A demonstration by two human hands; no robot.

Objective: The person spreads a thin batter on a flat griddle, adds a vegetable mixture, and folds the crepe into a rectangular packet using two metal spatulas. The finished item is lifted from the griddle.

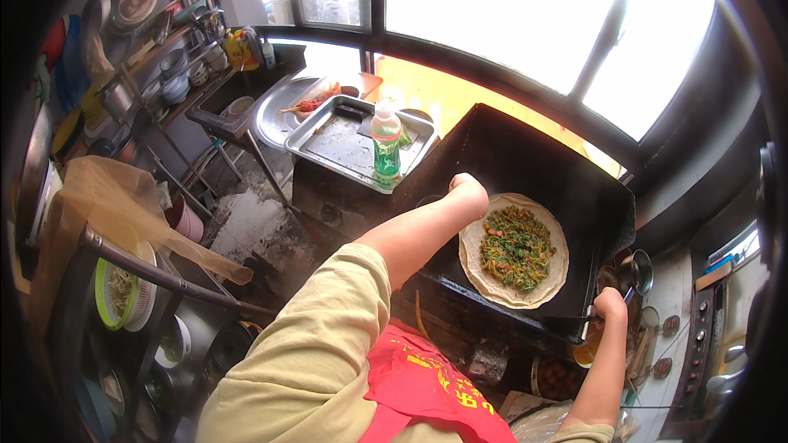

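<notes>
A round pale flatbread [468,271] lies on a black griddle [431,267], topped with a chopped green filling [517,248] with pinkish bits. My left hand [470,195] is bent at the wrist by the flatbread's upper left edge. Its fingers are hidden behind the hand, so whether it grips anything is unclear. At the griddle's right front corner, my right hand [611,306] is closed around the handle of a dark flat spatula [563,321]. A metal ladle [641,272] is just beyond that hand; whether the two touch cannot be made out.
High black walls [542,147] back the griddle. Left of it, a metal tray [332,147] carries a green-labelled plastic bottle [386,141]. Red skewered food [317,98] sits behind. A shelf rack with a green-rimmed basket [111,295] stands at left, a control panel [702,332] at right.
</notes>
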